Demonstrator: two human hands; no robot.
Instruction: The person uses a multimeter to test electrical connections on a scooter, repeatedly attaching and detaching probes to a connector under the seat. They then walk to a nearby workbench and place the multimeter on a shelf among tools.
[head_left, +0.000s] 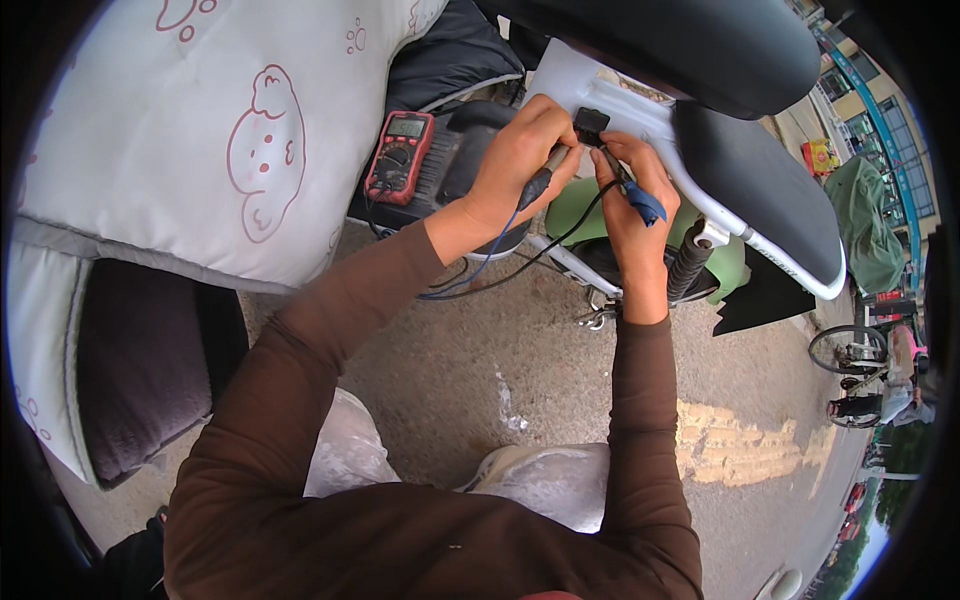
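My left hand (518, 150) pinches a dark test probe (537, 186) with a blue lead running down from it. My right hand (640, 195) grips a second test probe (613, 165), slim and dark, with blue tape (645, 203) at its rear and a black lead. Both sets of fingertips meet at a small black socket (591, 122) on the white frame of an electric scooter. Whether the probe tips touch contacts inside it is hidden. A red multimeter (400, 157) lies on the black ribbed footboard (440, 165) to the left, its leads trailing below.
A padded white cover (200, 130) with cartoon drawings fills the left side. Black seats (755, 180) overhang the frame at the upper right. Below them are a spring shock absorber (690, 262) and a green panel (580, 212). A bicycle (850, 350) stands farther right on the pavement.
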